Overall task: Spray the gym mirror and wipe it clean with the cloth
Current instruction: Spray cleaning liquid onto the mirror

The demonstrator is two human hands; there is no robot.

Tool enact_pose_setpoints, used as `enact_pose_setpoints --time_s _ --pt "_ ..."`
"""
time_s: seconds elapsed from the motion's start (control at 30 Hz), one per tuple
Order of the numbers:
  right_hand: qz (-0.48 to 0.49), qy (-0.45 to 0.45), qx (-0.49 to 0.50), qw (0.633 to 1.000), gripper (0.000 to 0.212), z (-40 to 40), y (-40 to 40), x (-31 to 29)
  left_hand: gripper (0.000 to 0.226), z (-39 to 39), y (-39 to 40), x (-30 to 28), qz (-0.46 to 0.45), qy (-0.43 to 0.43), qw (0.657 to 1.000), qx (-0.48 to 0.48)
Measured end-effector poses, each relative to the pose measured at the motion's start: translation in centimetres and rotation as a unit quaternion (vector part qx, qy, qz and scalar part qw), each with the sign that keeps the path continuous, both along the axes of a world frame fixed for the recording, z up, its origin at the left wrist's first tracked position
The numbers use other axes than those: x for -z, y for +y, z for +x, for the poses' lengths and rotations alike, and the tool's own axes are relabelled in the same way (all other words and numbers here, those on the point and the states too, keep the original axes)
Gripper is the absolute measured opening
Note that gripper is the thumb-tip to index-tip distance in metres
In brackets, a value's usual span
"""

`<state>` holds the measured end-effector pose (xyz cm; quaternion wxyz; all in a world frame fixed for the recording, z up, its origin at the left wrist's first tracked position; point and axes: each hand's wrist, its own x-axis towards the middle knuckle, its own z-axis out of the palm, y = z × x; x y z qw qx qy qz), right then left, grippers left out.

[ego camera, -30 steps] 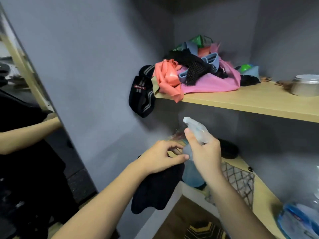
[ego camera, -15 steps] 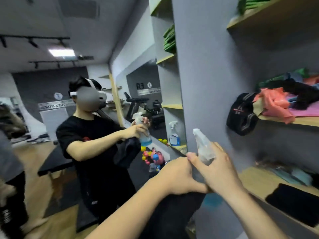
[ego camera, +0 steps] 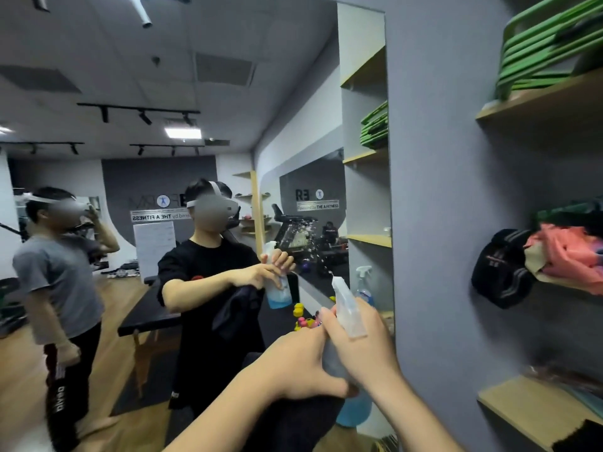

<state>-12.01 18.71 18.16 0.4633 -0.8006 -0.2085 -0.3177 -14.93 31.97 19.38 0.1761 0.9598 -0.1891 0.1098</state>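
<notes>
The big gym mirror (ego camera: 137, 76) fills the left two thirds of the head view and shows my reflection and a second person. Small spray droplets speckle the glass near its right edge. My right hand (ego camera: 365, 347) grips a clear spray bottle (ego camera: 347, 308) with blue liquid, its nozzle aimed up and left at the mirror. My left hand (ego camera: 300, 367) holds a dark cloth (ego camera: 293, 422) that hangs below it and also touches the bottle's body.
A grey wall panel (ego camera: 434, 190) borders the mirror on the right. Wooden shelves (ego camera: 535, 409) beyond it carry green mats (ego camera: 548, 44), a black strap (ego camera: 502, 275) and pink cloths (ego camera: 561, 252).
My view has swung left and up from the shelves onto the mirror. Both hands stayed together on the bottle and cloth. Droplets now show on the glass.
</notes>
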Motion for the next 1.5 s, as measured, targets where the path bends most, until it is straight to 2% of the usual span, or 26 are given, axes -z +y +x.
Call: enact_pose_setpoints --time_s 0.17,0.3,0.4,0.53,0.77,0.93,1.0,1.13,1.3,1.5 --pt "0.045 -0.001 -0.026 0.999 0.038 -0.8 -0.4 0.3 0.064 -1.6 -0.4 -0.3 0.003 0.007 1.000 -0.021" --pt "0.030 -0.014 -0.022 0.999 0.034 -1.2 -1.2 0.5 0.078 -2.5 -1.2 -0.2 -0.001 0.000 0.999 -0.032" --pt "0.075 -0.019 -0.024 0.997 0.021 -1.5 -1.6 0.2 0.089 -2.6 -1.5 -0.1 -0.001 -0.018 0.999 -0.037" --pt "0.117 -0.024 -0.055 0.991 0.017 -1.2 -2.3 -0.7 0.085 -2.3 -2.0 -0.9 -0.001 -0.037 0.998 -0.042" --pt "0.150 -0.041 -0.073 0.985 0.027 0.3 -2.7 -7.7 0.100 -0.5 -2.2 -7.2 0.000 -0.090 0.995 -0.037" --pt "0.178 -0.050 -0.094 0.978 0.010 1.1 -3.5 -12.9 0.086 -0.1 -2.6 -12.5 -0.019 -0.099 0.994 -0.030" --pt "0.188 -0.050 -0.108 0.975 0.013 1.2 -3.8 -14.2 0.083 -0.1 -2.9 -13.9 -0.013 -0.110 0.993 -0.028" --pt "0.186 -0.054 -0.107 0.975 0.013 1.1 -4.3 -15.7 0.086 -0.3 -3.5 -15.7 0.001 -0.119 0.993 -0.024" --pt "0.147 -0.063 -0.074 0.984 0.028 0.8 -4.8 -16.2 0.082 -0.6 -4.2 -16.1 0.020 -0.123 0.992 -0.032" --pt "0.192 -0.082 -0.091 0.974 0.020 0.4 -5.1 -16.1 0.095 -0.9 -4.4 -16.4 0.044 -0.156 0.986 -0.032"
